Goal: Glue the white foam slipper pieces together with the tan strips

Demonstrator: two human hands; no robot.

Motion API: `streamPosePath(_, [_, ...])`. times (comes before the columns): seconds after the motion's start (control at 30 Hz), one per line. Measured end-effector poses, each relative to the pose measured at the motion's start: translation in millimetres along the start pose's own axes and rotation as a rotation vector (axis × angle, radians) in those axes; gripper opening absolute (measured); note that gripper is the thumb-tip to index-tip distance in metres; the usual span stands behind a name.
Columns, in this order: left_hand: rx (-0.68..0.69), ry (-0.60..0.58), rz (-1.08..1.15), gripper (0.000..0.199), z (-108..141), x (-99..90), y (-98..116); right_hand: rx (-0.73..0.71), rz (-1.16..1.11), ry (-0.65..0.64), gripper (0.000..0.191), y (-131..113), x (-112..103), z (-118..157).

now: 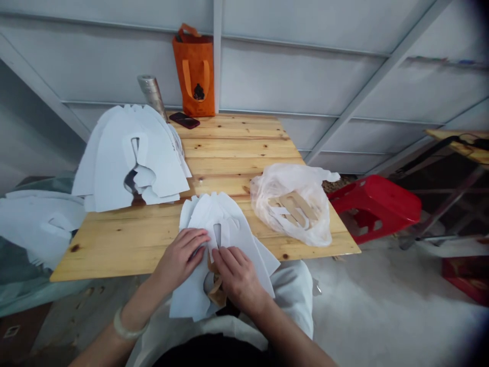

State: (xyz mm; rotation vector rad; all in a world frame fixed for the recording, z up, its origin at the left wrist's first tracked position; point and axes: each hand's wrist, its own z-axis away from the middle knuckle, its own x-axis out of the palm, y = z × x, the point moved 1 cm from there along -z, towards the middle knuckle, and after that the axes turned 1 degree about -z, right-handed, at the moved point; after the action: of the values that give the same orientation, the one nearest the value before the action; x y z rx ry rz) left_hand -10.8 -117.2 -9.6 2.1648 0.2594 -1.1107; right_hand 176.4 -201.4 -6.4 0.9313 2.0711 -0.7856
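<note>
A white card cut-out [244, 232], layered and domed with a narrow slot near its top, lies over the table's front edge and my lap. My left hand [183, 257] is closed on the card left of the slot, fingertips pressed together at its edge. Just below the slot, my right hand [237, 275] pinches the card with bent fingers. Brown card [217, 290] shows through the opening beneath my right fingers. My palms hide part of the middle of the piece.
A stack of similar white cut-outs [110, 153] stands on the wooden table [237, 137] at left; more cut-outs [34, 219] lie beyond its left edge. At right is a plastic bag [290, 178] with brown card pieces. A phone [184, 120], orange bag [198, 71] and red stool [382, 199] are farther off.
</note>
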Motion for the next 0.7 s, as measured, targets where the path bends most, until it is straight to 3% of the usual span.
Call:
streamPosePath(0.17, [0.010,0.002,-0.021,0.026,2.0,1.6,-1.7,0.003,-0.061,-0.001,0.046,-1.7,-0.9,8.3])
streamPosePath(0.33, [0.077,0.029,-0.040,0.027,0.5,1.4,-2.4,0.003,-0.072,0.022,0.034,-3.6,1.3,21.1])
streamPosePath(0.47, [0.088,0.016,-0.060,0.027,-0.6,0.4,-2.0,0.032,-0.154,0.117,0.033,-8.3,3.5,24.3])
streamPosePath(0.6, [0.079,-0.013,-0.077,0.027,-0.4,-0.1,-1.8,0.131,-0.295,0.217,0.033,-13.3,-3.4,22.7])
streamPosePath(0.7, [0.074,-0.024,-0.097,0.026,-0.9,-0.2,-1.3,0.110,-0.406,0.252,0.035,-15.0,-12.1,23.2])
